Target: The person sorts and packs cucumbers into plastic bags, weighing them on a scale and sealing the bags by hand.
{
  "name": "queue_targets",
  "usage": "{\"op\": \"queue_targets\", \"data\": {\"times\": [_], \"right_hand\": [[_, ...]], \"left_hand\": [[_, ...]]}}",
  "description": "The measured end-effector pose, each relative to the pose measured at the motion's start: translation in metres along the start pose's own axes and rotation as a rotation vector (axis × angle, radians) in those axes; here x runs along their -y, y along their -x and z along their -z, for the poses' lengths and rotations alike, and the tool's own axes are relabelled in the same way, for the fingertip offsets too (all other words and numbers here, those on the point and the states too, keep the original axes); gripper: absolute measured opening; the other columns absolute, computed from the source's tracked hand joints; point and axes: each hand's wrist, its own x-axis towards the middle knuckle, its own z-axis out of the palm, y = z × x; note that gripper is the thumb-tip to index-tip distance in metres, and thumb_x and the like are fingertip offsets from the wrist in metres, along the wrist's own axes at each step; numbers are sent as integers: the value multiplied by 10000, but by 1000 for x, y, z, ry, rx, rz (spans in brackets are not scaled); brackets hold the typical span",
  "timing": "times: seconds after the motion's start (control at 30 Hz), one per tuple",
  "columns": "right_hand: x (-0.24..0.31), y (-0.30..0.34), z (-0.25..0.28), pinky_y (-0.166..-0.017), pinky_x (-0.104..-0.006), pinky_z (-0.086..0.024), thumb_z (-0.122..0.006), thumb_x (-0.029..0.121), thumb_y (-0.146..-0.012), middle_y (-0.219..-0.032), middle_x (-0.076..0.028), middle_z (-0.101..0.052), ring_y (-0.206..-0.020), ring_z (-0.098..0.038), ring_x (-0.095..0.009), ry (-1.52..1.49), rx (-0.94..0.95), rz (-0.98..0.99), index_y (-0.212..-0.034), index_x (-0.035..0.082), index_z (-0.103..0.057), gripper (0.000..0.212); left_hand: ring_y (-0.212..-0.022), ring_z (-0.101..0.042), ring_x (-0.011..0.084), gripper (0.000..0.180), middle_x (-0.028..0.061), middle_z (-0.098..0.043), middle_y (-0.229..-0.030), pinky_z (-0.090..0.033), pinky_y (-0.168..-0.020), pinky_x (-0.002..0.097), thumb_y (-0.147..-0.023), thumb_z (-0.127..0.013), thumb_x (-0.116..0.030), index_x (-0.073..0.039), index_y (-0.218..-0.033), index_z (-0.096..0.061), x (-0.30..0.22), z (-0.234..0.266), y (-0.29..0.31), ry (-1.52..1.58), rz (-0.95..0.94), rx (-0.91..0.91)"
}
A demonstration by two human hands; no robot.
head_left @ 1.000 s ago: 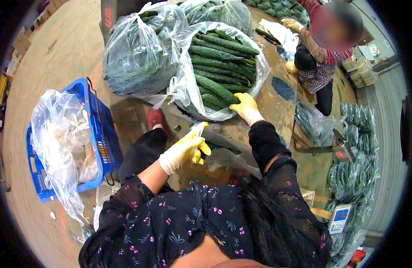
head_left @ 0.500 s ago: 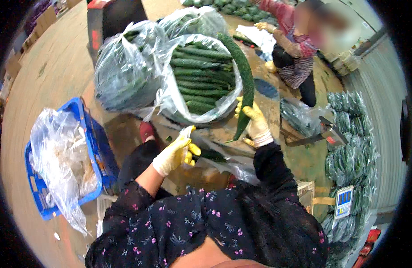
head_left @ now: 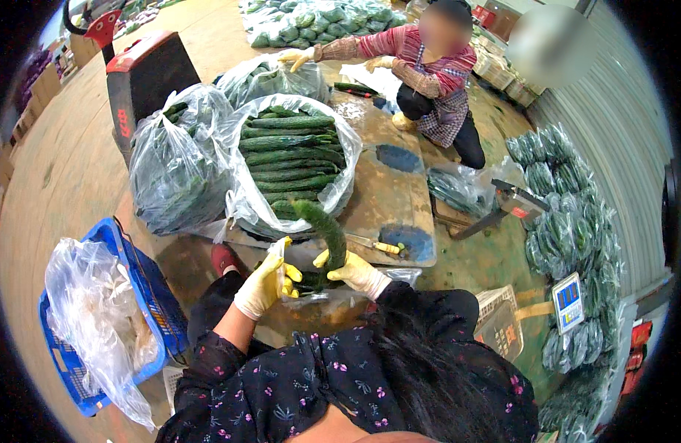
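Note:
My right hand, in a white and yellow glove, is closed around a long green cucumber. The cucumber stands nearly upright, its top bent to the left and its lower end down between my hands. Close beside it, my left hand wears the same kind of glove, its fingers curled at the edge of a clear plastic bag. Dark green shows inside that bag, partly hidden by my fingers. Just beyond my hands, a large open bag lined with clear plastic holds many stacked cucumbers.
Two more full bags stand behind and left, near a pallet truck. At left is a blue crate of plastic. A yellow-handled knife lies on the board. A co-worker crouches ahead; bagged cucumbers and a scale display are right.
My right hand has brought the cucumber left and down, next to my left hand at the small bag. The co-worker's arm now stretches toward the rear bag. My view has shifted.

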Motion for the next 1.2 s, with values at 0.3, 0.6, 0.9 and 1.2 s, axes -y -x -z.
{"op": "queue_targets", "data": {"times": [0.3,0.6,0.9,1.2], "right_hand": [[-49,17,66,-911,-299,-392,-662,16,-629,-1061,-64,-601,-998,-531,-192,513,-161,-217,-1154,16,-527,541],[-53,57,100,-824,-332,-448,-646,76,-646,-987,-136,-651,-946,-605,-253,1056,-247,-407,-1087,66,-598,444],[-53,58,87,-828,-372,-445,-566,126,-721,-998,-158,-626,-963,-585,-314,1140,-213,-307,-1061,79,-586,343],[-77,54,96,-835,-391,-437,-571,67,-679,-1000,-165,-615,-978,-569,-332,1105,-305,-294,-1032,82,-593,354]], "left_hand": [[-586,-561,199,657,129,-600,-816,-498,-576,381,-830,-568,-473,-272,-1378,-268,-2,3,-2,-7,-18,-38],[-596,-571,206,616,132,-608,-831,-508,-594,407,-856,-542,-462,-284,-1379,-269,-3,4,-2,9,-19,-36],[-562,-544,197,655,143,-601,-836,-508,-582,414,-850,-545,-459,-261,-1395,-240,-1,-2,-7,4,-36,-57],[-561,-540,132,589,70,-604,-783,-495,-511,328,-877,-472,-451,-226,-1394,-299,-1,-17,-3,-79,-82,-160]]}}
